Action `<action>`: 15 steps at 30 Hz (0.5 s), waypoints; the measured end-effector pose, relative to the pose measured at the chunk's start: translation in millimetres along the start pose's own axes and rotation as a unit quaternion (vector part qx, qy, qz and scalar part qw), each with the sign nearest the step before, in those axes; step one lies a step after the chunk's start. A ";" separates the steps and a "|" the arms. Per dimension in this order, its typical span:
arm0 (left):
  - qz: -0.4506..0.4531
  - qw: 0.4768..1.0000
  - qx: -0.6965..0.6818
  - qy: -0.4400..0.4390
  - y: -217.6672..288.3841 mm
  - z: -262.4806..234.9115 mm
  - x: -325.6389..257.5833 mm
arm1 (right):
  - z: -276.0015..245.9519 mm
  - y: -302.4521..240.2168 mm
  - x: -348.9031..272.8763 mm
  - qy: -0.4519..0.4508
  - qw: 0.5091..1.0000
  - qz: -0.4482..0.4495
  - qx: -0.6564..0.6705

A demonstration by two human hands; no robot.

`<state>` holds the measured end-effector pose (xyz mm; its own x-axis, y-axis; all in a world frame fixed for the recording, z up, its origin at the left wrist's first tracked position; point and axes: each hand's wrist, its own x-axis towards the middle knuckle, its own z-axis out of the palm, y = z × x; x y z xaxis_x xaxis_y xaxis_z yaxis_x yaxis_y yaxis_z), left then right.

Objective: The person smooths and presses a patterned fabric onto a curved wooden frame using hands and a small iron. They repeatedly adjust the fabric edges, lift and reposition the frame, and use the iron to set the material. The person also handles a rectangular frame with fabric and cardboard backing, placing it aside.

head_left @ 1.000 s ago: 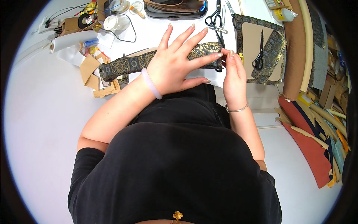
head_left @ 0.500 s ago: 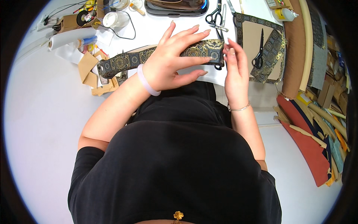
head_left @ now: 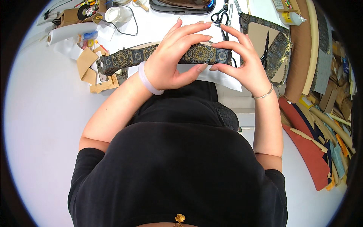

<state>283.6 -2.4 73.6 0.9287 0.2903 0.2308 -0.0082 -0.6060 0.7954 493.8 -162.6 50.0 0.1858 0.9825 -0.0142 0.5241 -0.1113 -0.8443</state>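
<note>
Holding strip [head_left: 202,55], dark with gold and blue pattern, crosswise in front of body near table [head_left: 151,34] edge. Arching left hand [head_left: 174,55] over its middle, with fingers bent and slightly spread, tips past far edge, thumb at near edge; cannot tell if actually gripping. Spanning strip's right end with right hand [head_left: 245,56], gripping lightly between thumb at near edge and bent finger at far edge, with index stretched beyond. Wearing pale bangle [head_left: 150,81] on left wrist, thin bracelet [head_left: 263,94] on right. Near strip's left end: phone [head_left: 102,72] and brown paper [head_left: 86,62]. Farther up on left: white roll [head_left: 73,33] and jar [head_left: 117,16]. Beyond hands: scissors [head_left: 219,18]. To right of right hand: beige panel [head_left: 261,32] with patterned cloth border, plus black scissors [head_left: 266,49] on it, partly hidden by hand. Past that: bottle [head_left: 293,18] and brown roll [head_left: 300,49].
</note>
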 end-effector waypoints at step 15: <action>-0.010 1.000 0.014 -0.005 2.3 0.7 -0.1 | -8.5 13.6 -6.2 -0.033 0.998 0.026 -0.037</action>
<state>283.8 -4.4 75.0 0.9325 0.2942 0.2095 0.0196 -0.6205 0.7840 506.8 -171.5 43.2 0.1603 0.9825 -0.0954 0.5758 -0.1715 -0.7994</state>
